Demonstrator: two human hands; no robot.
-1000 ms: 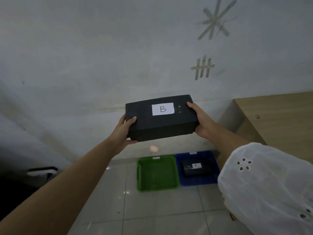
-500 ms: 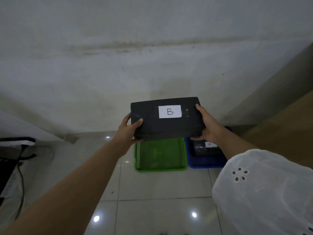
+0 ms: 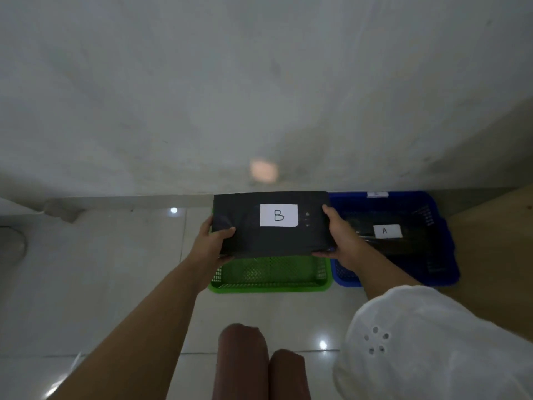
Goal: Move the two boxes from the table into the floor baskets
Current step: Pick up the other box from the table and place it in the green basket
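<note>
Pale glossy floor tiles run up to a plain grey wall, and two plastic baskets sit side by side on the floor against it. Both hands grip a black box with a white label reading B, holding it level above the green basket, so that it covers the basket's far half. The left hand clasps the box's left end, thumb on the top face and fingers under the near lower corner. The right hand clasps the right end the same way, thumb lying along the top edge and fingertips curled beneath. The box spans the gap between the two hands, its label facing up. Just to the right, touching the green one, the blue basket holds a second black box labelled A, lying flat inside. A white sleeve covers the right upper arm. Part of a wooden table shows at the right edge.
</note>
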